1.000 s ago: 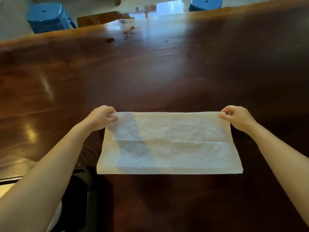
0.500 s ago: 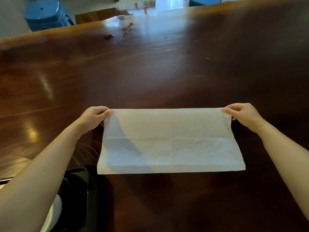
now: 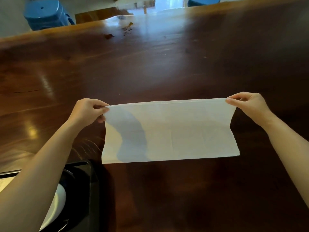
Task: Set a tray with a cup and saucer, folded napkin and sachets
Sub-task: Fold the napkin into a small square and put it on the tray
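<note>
A white cloth napkin [image 3: 175, 131], folded into a long rectangle, is stretched between my hands over the dark wooden table [image 3: 150, 67]. My left hand [image 3: 88, 111] pinches its far left corner and my right hand [image 3: 247, 104] pinches its far right corner. The far edge is lifted off the table; the near edge hangs low by the tabletop. At the bottom left a black tray [image 3: 83, 190] holds a white saucer or plate [image 3: 56, 205], mostly hidden under my left forearm. No cup or sachets are visible.
Small brown crumbs [image 3: 127, 29] lie near the table's far edge. Two blue stools [image 3: 43, 14] stand beyond the table, one at the far left and one at the top right. A pale surface shows at the left edge beside the tray.
Both hands have raised the napkin's far edge off the table and pulled it taut. The napkin lay flat a second ago; now it hangs from the pinched corners.
</note>
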The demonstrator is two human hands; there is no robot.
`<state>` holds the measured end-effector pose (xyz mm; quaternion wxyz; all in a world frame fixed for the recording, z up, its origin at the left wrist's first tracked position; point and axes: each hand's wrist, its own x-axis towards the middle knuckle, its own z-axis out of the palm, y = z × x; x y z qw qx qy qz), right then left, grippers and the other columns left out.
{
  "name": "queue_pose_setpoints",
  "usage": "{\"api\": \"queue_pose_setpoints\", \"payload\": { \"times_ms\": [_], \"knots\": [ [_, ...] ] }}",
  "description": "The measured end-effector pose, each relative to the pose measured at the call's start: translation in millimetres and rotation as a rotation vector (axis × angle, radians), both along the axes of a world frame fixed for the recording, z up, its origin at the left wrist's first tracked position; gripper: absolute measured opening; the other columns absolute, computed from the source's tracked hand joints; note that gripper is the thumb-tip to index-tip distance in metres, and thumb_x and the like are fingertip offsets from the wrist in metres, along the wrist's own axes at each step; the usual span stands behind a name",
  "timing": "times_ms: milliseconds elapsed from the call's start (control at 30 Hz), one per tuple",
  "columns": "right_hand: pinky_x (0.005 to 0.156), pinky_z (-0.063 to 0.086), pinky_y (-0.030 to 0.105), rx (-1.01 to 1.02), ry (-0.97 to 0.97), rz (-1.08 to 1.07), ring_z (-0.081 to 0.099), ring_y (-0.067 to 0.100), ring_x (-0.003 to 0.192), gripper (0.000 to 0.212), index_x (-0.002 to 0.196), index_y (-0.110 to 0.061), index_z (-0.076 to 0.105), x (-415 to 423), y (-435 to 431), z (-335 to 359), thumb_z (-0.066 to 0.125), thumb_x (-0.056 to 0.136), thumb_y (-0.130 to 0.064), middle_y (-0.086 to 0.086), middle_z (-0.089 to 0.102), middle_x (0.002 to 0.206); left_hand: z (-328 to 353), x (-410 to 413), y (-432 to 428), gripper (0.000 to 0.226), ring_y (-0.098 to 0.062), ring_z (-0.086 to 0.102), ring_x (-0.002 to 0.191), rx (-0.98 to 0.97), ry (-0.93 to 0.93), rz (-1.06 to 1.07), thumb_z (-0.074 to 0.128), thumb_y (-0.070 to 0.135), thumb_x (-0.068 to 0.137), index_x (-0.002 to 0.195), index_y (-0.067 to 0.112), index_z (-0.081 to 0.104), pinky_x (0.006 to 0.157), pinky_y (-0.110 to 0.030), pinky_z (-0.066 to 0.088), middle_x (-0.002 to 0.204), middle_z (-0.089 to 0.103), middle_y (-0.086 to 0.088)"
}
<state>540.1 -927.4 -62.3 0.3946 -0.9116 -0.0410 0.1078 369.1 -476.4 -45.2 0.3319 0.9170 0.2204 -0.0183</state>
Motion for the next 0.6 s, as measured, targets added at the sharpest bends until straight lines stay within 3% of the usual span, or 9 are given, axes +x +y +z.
{"api": "queue_pose_setpoints", "payload": {
  "times_ms": [100,233,300,467,600],
  "knots": [
    [0.063,0.045,0.021,0.09,-0.002,-0.017,0.057,0.01,0.073,0.013,0.093,-0.023,0.07,-18,-6,12,0.067,0.082,-0.03,-0.005,0.066,0.082,10,-24,-9,0.016,-0.009,0.069,0.069,-0.113,-0.064,0.053,0.065,0.014,0.085,0.099,0.009,0.071,0.063,-0.014,0.055,0.077,0.072,-0.004],
    [0.061,0.054,0.015,0.1,-0.092,0.04,0.065,0.007,0.073,0.013,0.096,-0.019,0.068,-56,-16,20,0.065,0.084,-0.021,-0.005,0.067,0.085,10,-69,-26,0.011,-0.008,0.066,0.073,0.073,-0.159,0.005,0.07,0.012,0.08,0.091,0.013,0.073,0.066,-0.014,0.045,0.078,0.07,0.003],
    [0.069,0.053,0.009,0.053,-0.171,0.102,0.066,0.007,0.075,0.013,0.095,-0.016,0.068,-77,-23,17,0.066,0.082,-0.013,-0.003,0.066,0.087,3,-92,-35,0.013,-0.013,0.065,0.078,0.137,-0.195,-0.046,0.071,0.004,0.078,0.09,0.009,0.074,0.071,-0.016,0.047,0.086,0.071,-0.003],
    [0.082,0.048,0.008,-0.055,-0.255,0.175,0.063,0.005,0.086,0.017,0.094,-0.005,0.071,-123,-46,-7,0.071,0.077,-0.002,0.007,0.067,0.095,-17,-130,-54,0.018,-0.015,0.063,0.084,0.191,-0.118,-0.148,0.068,-0.003,0.076,0.092,0.003,0.073,0.079,-0.021,0.048,0.097,0.068,-0.007],
    [0.083,0.045,0.004,-0.156,-0.256,0.207,0.063,0.016,0.09,0.021,0.096,-0.004,0.071,-142,-53,-29,0.07,0.076,0.004,0.01,0.067,0.1,-26,-141,-72,0.014,-0.026,0.067,0.083,0.332,0.006,-0.196,0.064,0.002,0.081,0.093,0.001,0.071,0.074,-0.033,0.055,0.104,0.067,-0.009]
  ]
}}
